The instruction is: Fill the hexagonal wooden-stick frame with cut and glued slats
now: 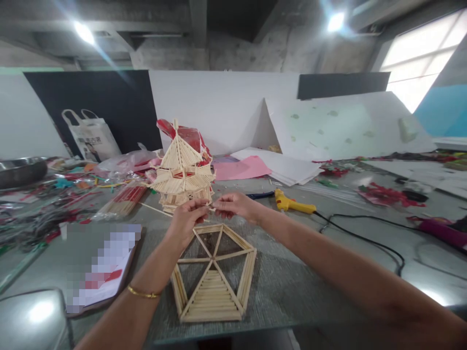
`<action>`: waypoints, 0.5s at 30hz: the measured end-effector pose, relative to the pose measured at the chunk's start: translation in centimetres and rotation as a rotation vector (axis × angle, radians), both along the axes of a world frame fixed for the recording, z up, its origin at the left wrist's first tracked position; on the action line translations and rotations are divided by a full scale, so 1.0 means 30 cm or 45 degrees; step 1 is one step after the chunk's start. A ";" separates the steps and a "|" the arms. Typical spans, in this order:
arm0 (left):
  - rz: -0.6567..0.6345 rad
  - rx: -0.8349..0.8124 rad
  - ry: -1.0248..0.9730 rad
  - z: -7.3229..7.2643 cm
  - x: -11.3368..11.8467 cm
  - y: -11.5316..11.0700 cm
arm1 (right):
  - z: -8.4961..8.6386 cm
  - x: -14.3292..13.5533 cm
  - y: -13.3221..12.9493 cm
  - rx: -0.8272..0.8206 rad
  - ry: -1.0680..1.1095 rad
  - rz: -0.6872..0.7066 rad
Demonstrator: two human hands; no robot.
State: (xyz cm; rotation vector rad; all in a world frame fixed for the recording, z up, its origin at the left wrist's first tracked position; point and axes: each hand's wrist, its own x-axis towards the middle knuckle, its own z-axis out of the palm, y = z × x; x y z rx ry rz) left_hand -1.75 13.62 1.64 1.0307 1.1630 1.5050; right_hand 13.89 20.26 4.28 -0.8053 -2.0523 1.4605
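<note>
My left hand [188, 217] and my right hand [235, 206] meet in front of the stick pagoda, both with fingers pinched together. What lies between the fingertips is too small to make out. Just below them, a hexagonal frame of wooden sticks [215, 316] lies flat on the table, with spokes meeting at its centre. Its near section is filled with a row of sticks. Behind my hands stands a tiered pagoda of sticks [178, 155] with a pointed roof. A thin stick [155, 209] slants beside my left hand; whether I hold it, I cannot tell.
Right of my hands lies a yellow glue gun [292, 202] with a black cord [368, 241]. A bag of sticks [124, 200] and a phone-like device [105, 267] lie left. Pink paper [241, 168], white sheets [292, 167] and a metal bowl [22, 172] sit farther back.
</note>
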 end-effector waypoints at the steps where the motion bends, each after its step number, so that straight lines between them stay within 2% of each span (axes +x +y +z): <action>1: -0.002 -0.001 -0.018 0.001 0.001 -0.001 | -0.005 -0.001 -0.001 0.011 -0.014 0.026; 7: -0.056 -0.044 -0.120 0.016 0.010 -0.011 | -0.021 -0.004 -0.011 0.129 0.007 0.034; 9: -0.072 -0.063 -0.150 0.019 0.012 -0.014 | -0.016 -0.001 -0.023 0.295 -0.025 -0.018; 13: -0.063 -0.082 -0.189 0.020 0.015 -0.018 | -0.006 0.002 -0.050 0.800 -0.218 -0.150; 15: -0.051 -0.087 -0.197 0.021 0.015 -0.020 | -0.010 0.003 -0.054 0.896 -0.256 -0.163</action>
